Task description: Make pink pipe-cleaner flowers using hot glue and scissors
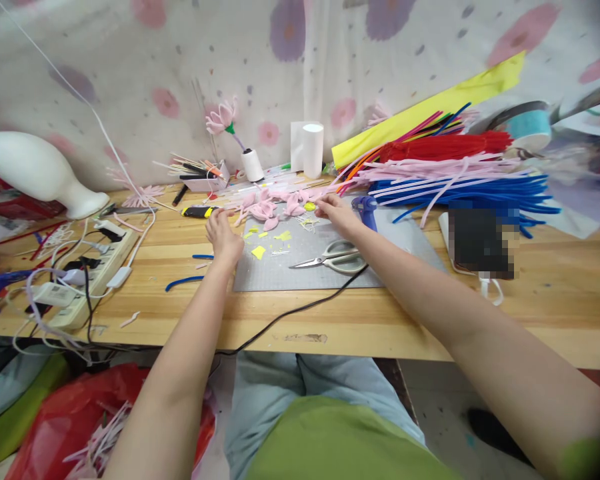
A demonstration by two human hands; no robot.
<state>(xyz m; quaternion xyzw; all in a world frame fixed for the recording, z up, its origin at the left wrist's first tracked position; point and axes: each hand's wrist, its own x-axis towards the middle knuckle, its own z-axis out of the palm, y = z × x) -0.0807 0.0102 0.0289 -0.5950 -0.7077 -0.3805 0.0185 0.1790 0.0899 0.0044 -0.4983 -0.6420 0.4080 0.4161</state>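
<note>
My left hand reaches to the left end of a row of pink fuzzy flower petals. Its fingers are apart, and a black-and-yellow utility knife lies just beyond the fingertips. At the right end of the row is my right hand, fingers loosely stretched beside a small yellow piece; I see nothing held in it. Scissors lie partly open on the grey cutting mat, just below my right wrist. Yellow scraps are scattered between the hands. A blue glue gun rests behind my right forearm.
Bundles of blue, pink and red pipe cleaners fill the back right. A finished pink flower stands in a white holder. At the left are a power strip with tangled cables and a white foam head. A black cord crosses the front.
</note>
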